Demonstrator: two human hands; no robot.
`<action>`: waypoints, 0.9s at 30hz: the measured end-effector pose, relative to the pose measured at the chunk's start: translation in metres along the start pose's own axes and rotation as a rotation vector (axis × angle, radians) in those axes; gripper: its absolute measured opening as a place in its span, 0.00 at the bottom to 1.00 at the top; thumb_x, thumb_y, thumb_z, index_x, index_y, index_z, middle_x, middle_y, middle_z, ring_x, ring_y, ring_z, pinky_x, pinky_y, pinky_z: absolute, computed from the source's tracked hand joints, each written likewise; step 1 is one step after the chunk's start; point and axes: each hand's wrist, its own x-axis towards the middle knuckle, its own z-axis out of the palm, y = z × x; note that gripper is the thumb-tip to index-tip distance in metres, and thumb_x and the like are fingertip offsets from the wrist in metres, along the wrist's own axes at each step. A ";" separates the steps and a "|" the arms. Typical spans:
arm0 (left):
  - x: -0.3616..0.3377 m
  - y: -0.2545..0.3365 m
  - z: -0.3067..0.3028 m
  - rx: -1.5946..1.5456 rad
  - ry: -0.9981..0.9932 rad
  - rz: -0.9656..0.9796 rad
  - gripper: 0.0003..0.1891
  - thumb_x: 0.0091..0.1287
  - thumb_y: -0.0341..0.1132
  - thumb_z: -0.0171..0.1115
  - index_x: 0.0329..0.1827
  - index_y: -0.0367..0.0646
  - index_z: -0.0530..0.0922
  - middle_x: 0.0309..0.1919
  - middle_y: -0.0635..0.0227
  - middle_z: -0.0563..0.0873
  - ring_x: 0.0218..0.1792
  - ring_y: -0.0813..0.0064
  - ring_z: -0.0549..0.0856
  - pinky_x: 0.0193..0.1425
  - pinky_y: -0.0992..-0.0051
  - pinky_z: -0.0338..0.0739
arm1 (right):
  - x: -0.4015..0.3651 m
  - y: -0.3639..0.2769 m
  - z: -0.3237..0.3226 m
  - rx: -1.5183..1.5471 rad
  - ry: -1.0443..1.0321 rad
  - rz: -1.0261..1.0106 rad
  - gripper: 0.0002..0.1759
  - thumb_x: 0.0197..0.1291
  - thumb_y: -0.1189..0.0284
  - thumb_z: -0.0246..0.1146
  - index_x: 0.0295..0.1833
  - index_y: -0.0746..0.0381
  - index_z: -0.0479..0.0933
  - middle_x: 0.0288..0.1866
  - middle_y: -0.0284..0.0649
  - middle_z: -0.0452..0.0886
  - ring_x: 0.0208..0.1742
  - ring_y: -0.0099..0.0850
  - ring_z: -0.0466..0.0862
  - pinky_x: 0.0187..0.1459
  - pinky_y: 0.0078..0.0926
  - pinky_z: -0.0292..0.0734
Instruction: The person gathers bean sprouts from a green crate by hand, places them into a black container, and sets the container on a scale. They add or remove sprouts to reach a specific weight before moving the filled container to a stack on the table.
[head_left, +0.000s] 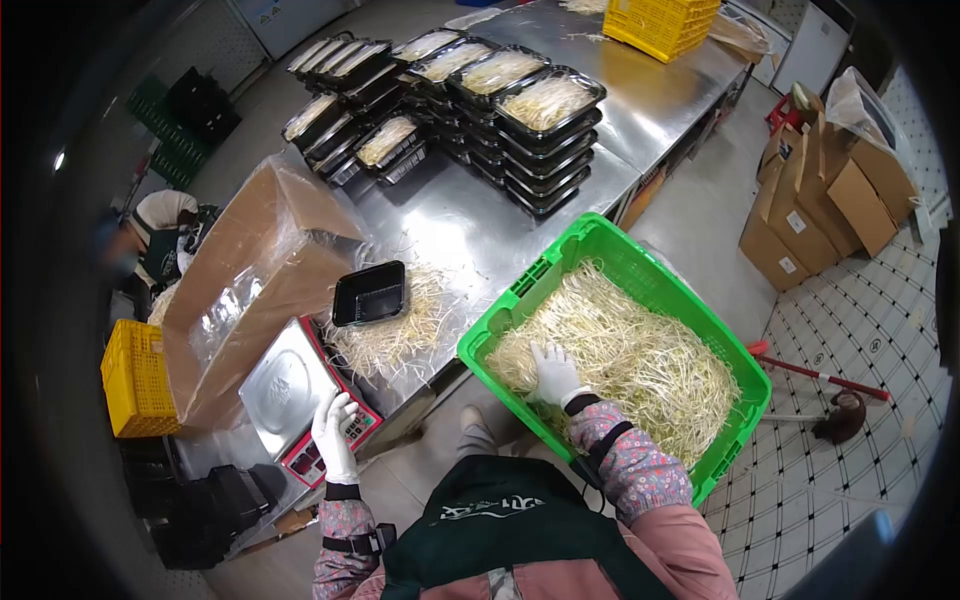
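A: Near edge of the table (480,230)?
B: Scale (285,385) at the near left corner, left hand (333,432) on its keypad. Just behind it lies a loose sprout heap (410,340), with one tray (369,293) on top.
A: Left of the heap?
B: Cardboard box (250,270), along the table's left edge.
A: Further back?
B: Tray stacks (500,110) in rows, with a basket (660,22) beyond them at the far end.
A: Right side?
B: Crate (610,250) against the near right edge, sprouts (640,350) in it, right hand (555,375) on them. Mop (830,390) on the floor right of the crate. Cartons (810,200) stand further back.

You get bright, even overhead light, glare on the steel counter (640,110) top centre, and fisheye bending with dark corners.
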 end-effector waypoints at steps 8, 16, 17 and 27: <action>0.103 -0.004 0.007 -0.080 0.053 -0.012 0.31 0.72 0.36 0.59 0.76 0.36 0.61 0.73 0.54 0.68 0.71 0.65 0.70 0.68 0.65 0.70 | -0.012 0.003 -0.027 0.318 0.022 0.146 0.44 0.42 0.63 0.74 0.68 0.59 0.70 0.46 0.50 0.86 0.50 0.46 0.85 0.53 0.40 0.80; 0.246 -0.083 0.012 -0.187 0.102 -0.234 0.39 0.70 0.45 0.63 0.78 0.35 0.56 0.74 0.56 0.66 0.71 0.60 0.69 0.71 0.60 0.65 | -0.013 0.044 -0.024 0.634 0.198 0.177 0.55 0.38 0.67 0.79 0.74 0.69 0.60 0.60 0.49 0.81 0.59 0.38 0.82 0.61 0.30 0.75; 0.264 -0.111 0.013 -0.200 0.148 -0.171 0.35 0.70 0.47 0.63 0.74 0.40 0.61 0.69 0.61 0.72 0.68 0.63 0.71 0.67 0.57 0.66 | -0.014 0.031 -0.031 0.635 0.199 0.179 0.55 0.38 0.67 0.79 0.74 0.69 0.60 0.60 0.49 0.81 0.59 0.38 0.82 0.61 0.30 0.75; 0.255 -0.098 0.021 -0.207 0.084 -0.347 0.20 0.69 0.49 0.63 0.60 0.52 0.77 0.57 0.71 0.80 0.56 0.69 0.77 0.59 0.61 0.70 | 0.002 0.002 -0.009 0.009 -0.080 0.079 0.71 0.40 0.50 0.78 0.82 0.60 0.40 0.74 0.59 0.65 0.73 0.51 0.69 0.70 0.46 0.66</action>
